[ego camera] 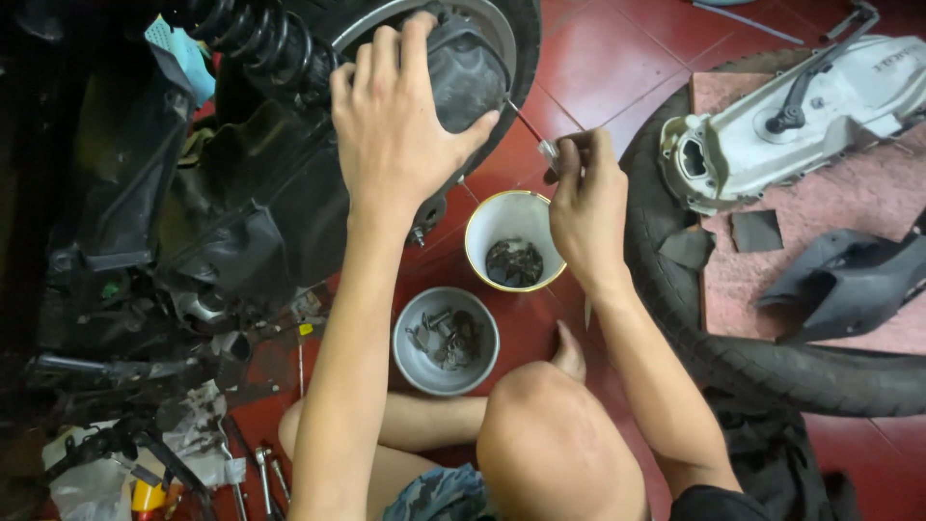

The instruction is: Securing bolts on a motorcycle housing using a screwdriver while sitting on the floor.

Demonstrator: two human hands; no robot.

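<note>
Pressing your left hand (pixel 391 125) flat over the dark engine cover (pixel 463 72) by the rear wheel, fingers spread, you are pinching a thin screwdriver (pixel 529 125) in your closed right hand (pixel 584 207), its tip reaching toward the cover's edge. The shaft is sitting at a slant, so it could be slipping off and jabbing your left thumb, or dropping a fastener outside the white bowl (pixel 511 217) and the grey bowl (pixel 446 340) below.

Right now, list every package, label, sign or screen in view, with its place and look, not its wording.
Raised lettering on the pale grey metal engine cover: upper right, lying on the pink mat inside the black tyre.
Yellow-and-red container: bottom left among tools, partly hidden; label unclear.
No signs or screens.
</note>
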